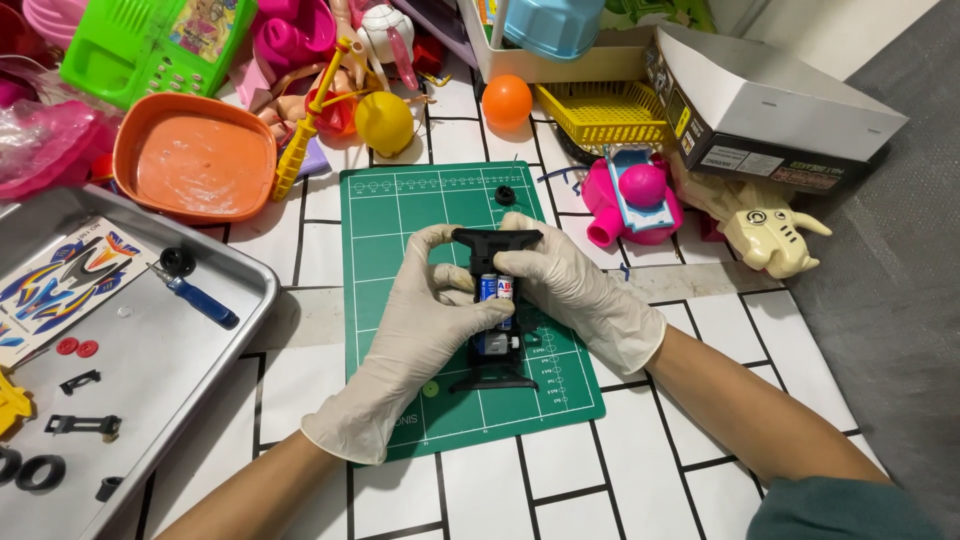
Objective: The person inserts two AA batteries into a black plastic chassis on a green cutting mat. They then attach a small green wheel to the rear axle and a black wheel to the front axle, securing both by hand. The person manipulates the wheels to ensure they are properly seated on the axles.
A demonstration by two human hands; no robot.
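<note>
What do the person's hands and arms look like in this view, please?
The left hand and the right hand each wear a thin, cream-white disposable glove, wrinkled and ending at the wrist. The forearms are bare; a dark teal sleeve shows at the right arm.

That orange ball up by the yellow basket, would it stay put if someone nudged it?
Probably not. The orange ball is round and smooth, so it would likely roll on the flat tiled table. It looks like light plastic, so a small push should move it. The yellow basket beside it might stop it on that side.
</note>
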